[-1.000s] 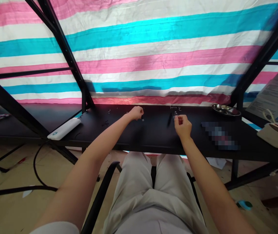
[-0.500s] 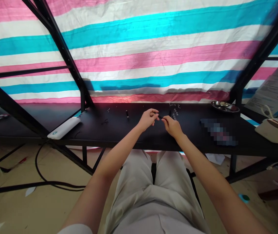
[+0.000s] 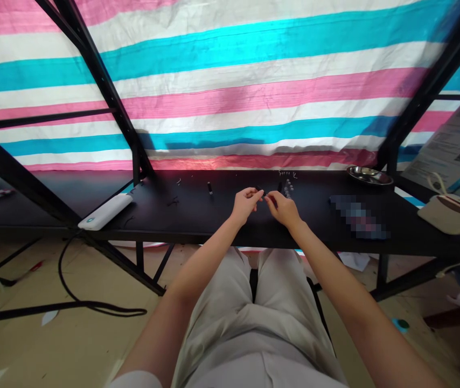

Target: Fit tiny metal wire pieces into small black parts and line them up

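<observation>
Over the black tabletop (image 3: 173, 215), my left hand (image 3: 246, 206) and my right hand (image 3: 285, 209) come close together. A small, dark, slim piece (image 3: 260, 190) sits pinched in the left fingertips, its exact kind too small to make out. The right thumb and fingers are closed at its near end, partly hiding it. Just beyond my right hand are a dark stick-like piece (image 3: 280, 186) and several small clear pieces (image 3: 289, 188). To the left, a short black tube with a pale lower end (image 3: 209, 188) is on the table.
A white oblong device (image 3: 106, 212) lies at the left near a frame post. Dark scraps (image 3: 172, 201) are on the table. Toward the right are a shiny metal dish (image 3: 369, 175), a blurred-out flat item (image 3: 359, 217) and a beige bag (image 3: 450, 214). Striped sheeting (image 3: 254, 97) hangs behind.
My left hand has turned and dropped slightly, its fingers now drawn together on the dark piece. The right hand has shifted a little left, with its fingertips at the piece's near end.
</observation>
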Tool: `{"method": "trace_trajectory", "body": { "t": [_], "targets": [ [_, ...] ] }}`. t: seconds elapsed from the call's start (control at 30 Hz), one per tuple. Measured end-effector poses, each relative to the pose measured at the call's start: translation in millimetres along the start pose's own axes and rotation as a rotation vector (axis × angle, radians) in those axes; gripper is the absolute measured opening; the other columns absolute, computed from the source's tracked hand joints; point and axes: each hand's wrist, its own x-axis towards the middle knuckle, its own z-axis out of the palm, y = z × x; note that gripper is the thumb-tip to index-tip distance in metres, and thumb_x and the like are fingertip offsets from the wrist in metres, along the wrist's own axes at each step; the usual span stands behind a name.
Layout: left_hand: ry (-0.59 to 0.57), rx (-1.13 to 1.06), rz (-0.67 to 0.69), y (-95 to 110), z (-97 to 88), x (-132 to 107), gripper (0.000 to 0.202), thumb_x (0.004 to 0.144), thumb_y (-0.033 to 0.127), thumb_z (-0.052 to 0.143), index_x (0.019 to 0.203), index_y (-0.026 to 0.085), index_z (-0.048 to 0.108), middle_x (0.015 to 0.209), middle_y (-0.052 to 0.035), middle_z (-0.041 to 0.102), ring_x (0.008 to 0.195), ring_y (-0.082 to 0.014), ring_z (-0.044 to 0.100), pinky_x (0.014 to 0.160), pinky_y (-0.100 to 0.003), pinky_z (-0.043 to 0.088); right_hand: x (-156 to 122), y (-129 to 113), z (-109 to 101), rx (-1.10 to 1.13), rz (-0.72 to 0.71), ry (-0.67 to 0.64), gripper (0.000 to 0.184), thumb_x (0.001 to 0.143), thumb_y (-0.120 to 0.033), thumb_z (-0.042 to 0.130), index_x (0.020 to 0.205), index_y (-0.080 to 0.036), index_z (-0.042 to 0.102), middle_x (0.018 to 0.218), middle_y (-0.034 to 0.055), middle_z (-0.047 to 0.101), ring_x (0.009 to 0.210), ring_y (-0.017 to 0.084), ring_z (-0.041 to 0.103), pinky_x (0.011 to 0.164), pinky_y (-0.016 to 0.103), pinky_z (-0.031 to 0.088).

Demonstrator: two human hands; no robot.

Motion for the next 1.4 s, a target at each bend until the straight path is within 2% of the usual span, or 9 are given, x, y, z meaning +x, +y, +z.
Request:
{"method": "trace_trajectory", "body": {
  "t": [0.13, 0.3, 0.53, 0.7, 0.9, 1.1, 1.17, 1.27, 1.4],
  "targets": [
    [0.026, 0.012, 0.022, 0.2, -0.7, -0.8, 0.033, 0.064, 0.042, 0.07, 0.078, 0.013, 0.061, 0.062, 0.0023, 0.059, 0.037, -0.0016, 0.04, 0.037, -0.017, 0.03, 1.3, -1.3, -1.2, -0.035, -0.035, -0.022, 0.035, 0.093, -0.037, 0.033, 0.106, -0.017, 0.058, 0.091, 0.0078, 0.065, 0.071, 0.014, 0.06, 0.059, 0.022, 0.039],
    [0.072, -0.001, 0.081, -2.1, 0.4, 0.9, 0.037, 0.059, 0.041, 0.074, 0.079, 0.013, 0.061, 0.062, 0.0028, 0.056, 0.038, -0.0022, 0.041, 0.036, -0.017, 0.03, 1.2, -0.2, 0.4, -0.091, -0.059, -0.051, 0.034, 0.093, -0.036, 0.033, 0.1, -0.017, 0.06, 0.083, 0.0057, 0.063, 0.065, 0.012, 0.056, 0.056, 0.022, 0.036],
    [0.069, 0.074, 0.107, -5.9, -1.3, 7.8, 0.031, 0.07, 0.04, 0.066, 0.082, 0.013, 0.06, 0.067, -0.0007, 0.061, 0.036, -0.0022, 0.042, 0.036, -0.018, 0.031, 0.1, 2.7, 4.1, -0.048, -0.032, -0.077, 0.031, 0.091, -0.035, 0.035, 0.099, -0.017, 0.06, 0.083, 0.0054, 0.062, 0.07, 0.013, 0.057, 0.059, 0.022, 0.038],
    [0.153, 0.068, 0.177, -8.3, -2.3, 12.3, 0.03, 0.07, 0.038, 0.067, 0.085, 0.013, 0.061, 0.071, -0.0003, 0.06, 0.038, -0.0022, 0.044, 0.038, -0.018, 0.033, 0.2, 4.9, 5.8, -0.042, 0.026, -0.077, 0.028, 0.089, -0.035, 0.038, 0.095, -0.018, 0.06, 0.079, 0.0043, 0.062, 0.066, 0.013, 0.056, 0.058, 0.022, 0.037],
    [0.271, -0.018, 0.12, -14.4, 5.8, 20.7, 0.027, 0.069, 0.034, 0.067, 0.086, 0.013, 0.061, 0.069, 0.001, 0.058, 0.038, -0.002, 0.042, 0.037, -0.017, 0.033, 0.5, 6.7, -1.1, -0.059, 0.138, -0.063, 0.021, 0.083, -0.032, 0.044, 0.09, -0.019, 0.06, 0.076, 0.0027, 0.062, 0.065, 0.013, 0.055, 0.058, 0.023, 0.036],
    [0.254, 0.126, 0.115, -23.9, 14.5, 24.8, 0.024, 0.07, 0.031, 0.066, 0.083, 0.012, 0.062, 0.069, -0.0008, 0.059, 0.043, -0.0044, 0.045, 0.04, -0.018, 0.036, -2.0, 19.9, -10.9, 0.03, 0.263, 0.074, 0.019, 0.08, -0.035, 0.047, 0.084, -0.02, 0.058, 0.07, 0.0, 0.057, 0.063, 0.012, 0.052, 0.061, 0.023, 0.038],
    [0.242, 0.22, 0.111, -27.9, 16.4, 26.3, 0.022, 0.07, 0.031, 0.066, 0.083, 0.013, 0.063, 0.071, -0.0017, 0.06, 0.049, -0.0066, 0.049, 0.045, -0.018, 0.04, -2.2, 24.8, -13.7, 0.04, 0.33, 0.124, 0.021, 0.08, -0.036, 0.046, 0.087, -0.02, 0.057, 0.072, 0.0008, 0.058, 0.063, 0.013, 0.052, 0.063, 0.023, 0.039],
    [0.19, 0.395, 0.102, -34.2, 19.0, 30.0, 0.017, 0.067, 0.027, 0.068, 0.079, 0.014, 0.065, 0.07, -0.0024, 0.063, 0.062, -0.0115, 0.057, 0.059, -0.023, 0.046, -1.9, 28.8, -19.4, 0.004, 0.486, 0.181, 0.024, 0.081, -0.037, 0.043, 0.091, -0.019, 0.056, 0.076, 0.0031, 0.061, 0.065, 0.014, 0.053, 0.065, 0.025, 0.04],
    [0.098, 0.577, 0.03, -38.8, 24.2, 35.2, 0.014, 0.064, 0.023, 0.069, 0.074, 0.015, 0.067, 0.073, -0.0046, 0.066, 0.072, -0.016, 0.061, 0.071, -0.027, 0.047, -3.8, 32.5, -27.5, -0.06, 0.697, 0.178, 0.022, 0.079, -0.035, 0.045, 0.088, -0.019, 0.056, 0.08, 0.0054, 0.064, 0.073, 0.019, 0.058, 0.068, 0.028, 0.04]
  ]
}}
